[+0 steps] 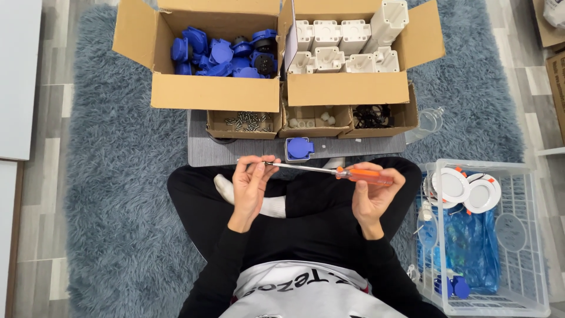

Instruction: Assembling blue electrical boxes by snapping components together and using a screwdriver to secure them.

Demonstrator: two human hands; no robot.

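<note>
My right hand (372, 191) grips the orange handle of a screwdriver (359, 174), whose metal shaft runs left to my left hand (249, 184). The left hand's fingertips pinch at the shaft's tip, probably on a small screw that I cannot make out. Both hands hover above my crossed legs in black trousers. Just beyond them a blue socket part (299, 149) rests on a grey mat (203, 152).
At the back, a cardboard box of blue parts (226, 54) stands beside a box of white housings (347, 41). Three small trays hold screws (247, 121), white bits (309, 122) and black parts (372, 116). A white wire basket (524, 235) with round white lamps stands on the right. A shaggy blue-grey rug (112, 194) lies underneath.
</note>
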